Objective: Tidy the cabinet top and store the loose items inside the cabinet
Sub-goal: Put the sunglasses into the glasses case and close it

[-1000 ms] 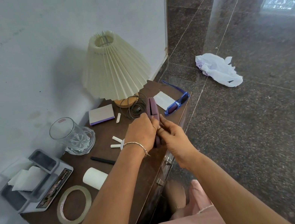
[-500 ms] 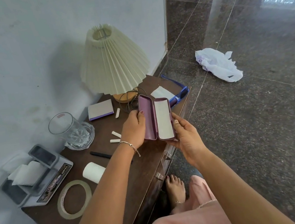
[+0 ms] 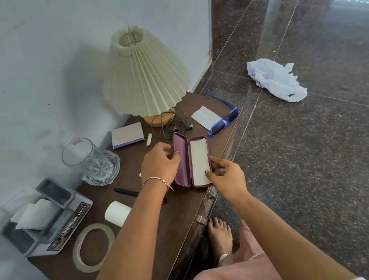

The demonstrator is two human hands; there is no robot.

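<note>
Holding the open case (image 3: 182,157) over the right edge of the cabinet top (image 3: 168,219), we have the wall close on the left and the floor (image 3: 332,175) wide open on the right. Sunglasses (image 3: 222,123) lie along the far right edge, with the lamp (image 3: 145,77) just left of them. Our left hand (image 3: 159,165) curls its fingers round the case's left half. Our right hand (image 3: 228,179) pinches the near end of the right half. That right half holds a white cloth (image 3: 199,162); the left shows purple lining. We cannot tell whether the case touches the top.
</note>
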